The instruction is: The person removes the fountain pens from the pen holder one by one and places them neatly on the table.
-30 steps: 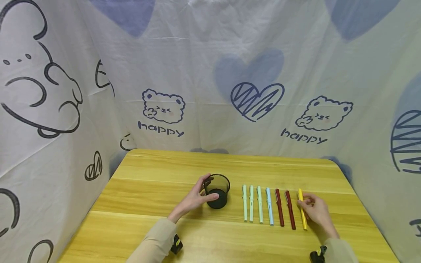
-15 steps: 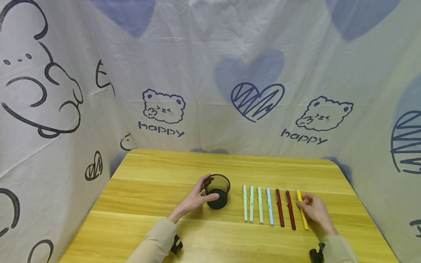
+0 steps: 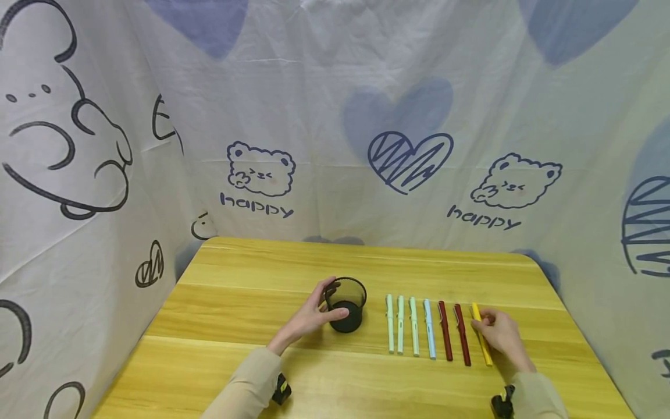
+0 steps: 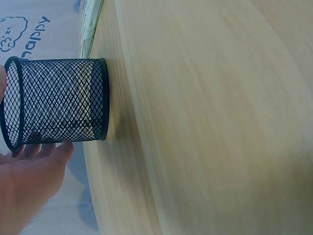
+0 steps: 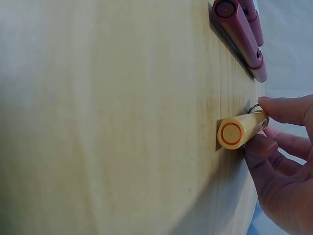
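Observation:
A black mesh pen holder (image 3: 346, 317) stands upright on the table, its mesh wall (image 4: 58, 100) plain in the left wrist view. My left hand (image 3: 309, 314) grips it from the left, thumb at the front and fingers round the far side. At the right end of a row of pens lies a yellow pen (image 3: 483, 337), slightly slanted. My right hand (image 3: 499, 334) pinches it near its upper part between thumb and finger. The right wrist view shows the yellow pen's near end (image 5: 232, 134) at the tabletop, with the right hand (image 5: 288, 161) beyond.
Left of the yellow pen lie two dark red pens (image 3: 462, 334), a light blue pen (image 3: 430, 329) and three pale green pens (image 3: 389, 324), side by side with gaps. A printed cloth (image 3: 324, 192) hangs behind the wooden table (image 3: 251, 262).
The yellow pen's far end has swung slightly left, so it slants more. My right hand has shifted a little left with it. My left hand and the pen holder stay put.

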A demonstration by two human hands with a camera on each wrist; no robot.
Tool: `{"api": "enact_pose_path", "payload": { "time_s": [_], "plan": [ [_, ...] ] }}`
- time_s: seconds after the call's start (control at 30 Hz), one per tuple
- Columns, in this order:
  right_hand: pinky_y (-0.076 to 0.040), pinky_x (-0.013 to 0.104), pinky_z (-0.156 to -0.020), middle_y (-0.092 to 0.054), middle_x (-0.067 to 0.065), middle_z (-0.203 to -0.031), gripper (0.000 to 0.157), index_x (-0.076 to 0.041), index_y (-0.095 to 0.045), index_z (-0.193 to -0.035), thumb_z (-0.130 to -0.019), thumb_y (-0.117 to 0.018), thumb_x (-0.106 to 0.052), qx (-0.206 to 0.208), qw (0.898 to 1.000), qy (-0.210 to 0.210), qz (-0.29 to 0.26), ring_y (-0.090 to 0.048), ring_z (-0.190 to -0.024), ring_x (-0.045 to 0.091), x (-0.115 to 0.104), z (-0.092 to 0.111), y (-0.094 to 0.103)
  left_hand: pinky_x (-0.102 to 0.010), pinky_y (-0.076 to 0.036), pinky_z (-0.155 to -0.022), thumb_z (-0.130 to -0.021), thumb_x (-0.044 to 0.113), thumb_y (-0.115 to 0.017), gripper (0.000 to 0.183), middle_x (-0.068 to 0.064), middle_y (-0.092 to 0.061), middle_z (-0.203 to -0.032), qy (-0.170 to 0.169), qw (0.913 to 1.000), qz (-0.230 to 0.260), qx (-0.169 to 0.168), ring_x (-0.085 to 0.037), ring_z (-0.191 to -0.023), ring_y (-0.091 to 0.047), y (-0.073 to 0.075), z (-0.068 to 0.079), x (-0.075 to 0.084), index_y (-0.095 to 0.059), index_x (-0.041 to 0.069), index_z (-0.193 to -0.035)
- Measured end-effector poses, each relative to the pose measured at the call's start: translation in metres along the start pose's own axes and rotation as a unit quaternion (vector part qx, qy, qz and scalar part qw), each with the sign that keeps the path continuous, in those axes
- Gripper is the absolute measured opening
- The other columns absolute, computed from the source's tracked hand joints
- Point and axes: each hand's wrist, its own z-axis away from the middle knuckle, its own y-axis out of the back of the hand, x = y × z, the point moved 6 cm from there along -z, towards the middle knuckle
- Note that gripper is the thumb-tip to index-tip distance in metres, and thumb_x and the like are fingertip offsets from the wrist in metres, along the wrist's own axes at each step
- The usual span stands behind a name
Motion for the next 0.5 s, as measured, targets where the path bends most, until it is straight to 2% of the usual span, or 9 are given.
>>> {"api": "enact_pose_path", "payload": {
  "time_s": [0.33,0.5],
  "plan": [
    [-0.046,0.027,-0.064,-0.064,0.018,-0.094,0.044,0.018,-0.058,-0.123,-0.096,-0.063,-0.017,-0.002,1.0,-0.012,0.013,-0.056,-0.078,0.018,0.0032,-0.0017,0.0043,-0.06,-0.018,-0.126,-0.095,0.029,-0.071,0.094,-0.016,-0.02,-0.168,-0.006,0.9999,-0.013,0.005,-0.038,-0.157,-0.015,-0.0018,-0.0031,0.0003,-0.009,0.012,-0.163],
    [-0.048,0.03,-0.068,-0.064,0.018,-0.095,0.044,0.016,-0.06,-0.121,-0.096,-0.063,-0.019,0.003,1.0,-0.005,0.021,-0.059,-0.084,0.024,0.0016,-0.0012,0.0062,-0.06,-0.015,-0.127,-0.094,0.029,-0.072,0.095,-0.018,-0.018,-0.168,-0.018,0.9995,-0.019,0.018,-0.037,-0.157,-0.015,0.0053,-0.0011,0.0016,-0.008,0.013,-0.163]
  ]
}}
